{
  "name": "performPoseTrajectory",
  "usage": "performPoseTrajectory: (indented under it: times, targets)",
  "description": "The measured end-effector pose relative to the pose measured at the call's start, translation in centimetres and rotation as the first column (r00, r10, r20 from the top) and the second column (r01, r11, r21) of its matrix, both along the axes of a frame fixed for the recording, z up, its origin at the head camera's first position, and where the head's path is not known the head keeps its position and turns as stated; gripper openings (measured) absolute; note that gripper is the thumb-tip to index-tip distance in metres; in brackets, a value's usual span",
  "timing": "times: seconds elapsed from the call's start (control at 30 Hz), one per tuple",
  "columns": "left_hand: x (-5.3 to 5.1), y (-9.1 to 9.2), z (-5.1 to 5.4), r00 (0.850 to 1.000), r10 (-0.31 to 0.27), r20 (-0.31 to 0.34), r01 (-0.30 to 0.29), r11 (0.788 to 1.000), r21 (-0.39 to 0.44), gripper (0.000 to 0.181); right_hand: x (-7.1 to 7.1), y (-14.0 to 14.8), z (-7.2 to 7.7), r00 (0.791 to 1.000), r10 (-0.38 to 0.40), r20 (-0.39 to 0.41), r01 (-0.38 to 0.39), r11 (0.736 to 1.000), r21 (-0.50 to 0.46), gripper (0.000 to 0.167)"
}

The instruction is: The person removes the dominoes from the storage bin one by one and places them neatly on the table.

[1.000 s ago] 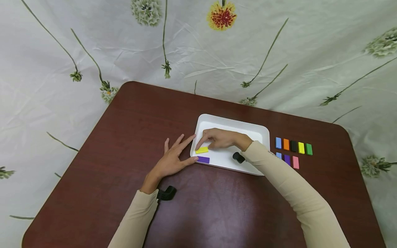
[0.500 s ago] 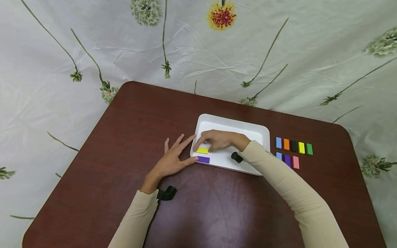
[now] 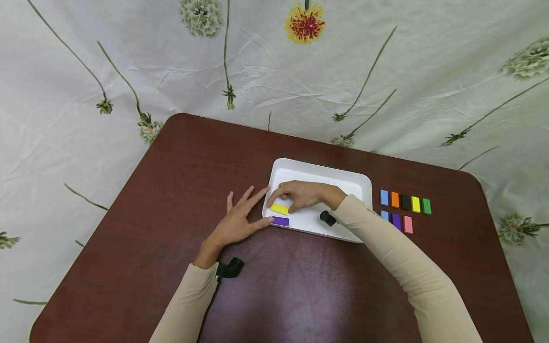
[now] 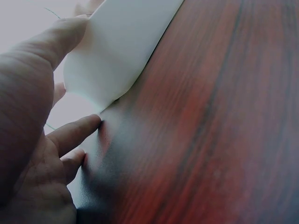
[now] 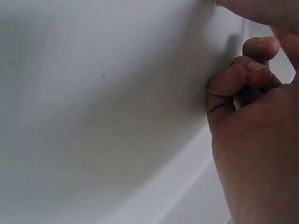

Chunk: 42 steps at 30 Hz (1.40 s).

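Note:
A white tray lies on the table, with a yellow block and a purple block flat in its left end. My right hand reaches over the tray and pinches the yellow block by its two ends, between index finger and thumb. In the right wrist view the other fingers are curled over the tray floor; the block is out of that view. My left hand has its fingers spread, index finger and thumb touching the tray's left corner. The left wrist view shows the thumb against the tray wall.
Right of the tray, two rows of coloured blocks stand on the brown table: blue, orange, black, yellow and green behind, with blue, purple and pink in front. The right sleeve partly covers the front row.
The yellow block has turned slightly in the tray, its right end now nearer the purple block. My right hand has shifted slightly left and down; my left hand stays in place.

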<state>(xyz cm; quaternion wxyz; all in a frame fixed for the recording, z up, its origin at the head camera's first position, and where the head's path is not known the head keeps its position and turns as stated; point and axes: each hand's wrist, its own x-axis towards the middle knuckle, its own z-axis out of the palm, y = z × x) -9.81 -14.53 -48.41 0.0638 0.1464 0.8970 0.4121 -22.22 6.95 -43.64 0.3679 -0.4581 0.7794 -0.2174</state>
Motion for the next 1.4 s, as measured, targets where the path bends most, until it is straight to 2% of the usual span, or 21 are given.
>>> performPoseTrajectory:
  times: [0.47, 0.93, 1.4]
  targets:
    - [-0.1, 0.2, 0.3, 1.000, -0.005, -0.001, 0.005, 1.000, 0.007, 0.080, 0.1, 0.4, 0.3, 1.000, -0.021, 0.004, 0.021, 1.000, 0.011, 0.051]
    - [-0.1, 0.1, -0.1, 1.000, 0.005, -0.011, -0.005, 1.000, 0.001, 0.080, 0.2, 1.2, 0.5, 0.999, -0.035, -0.015, 0.035, 0.999, -0.014, 0.047]
    - [0.0, 0.0, 0.0, 1.000, 0.010, -0.008, -0.010, 1.000, -0.005, 0.080, -0.3, 4.5, 2.0, 0.992, -0.127, -0.002, 0.127, 0.991, -0.047, 0.048]
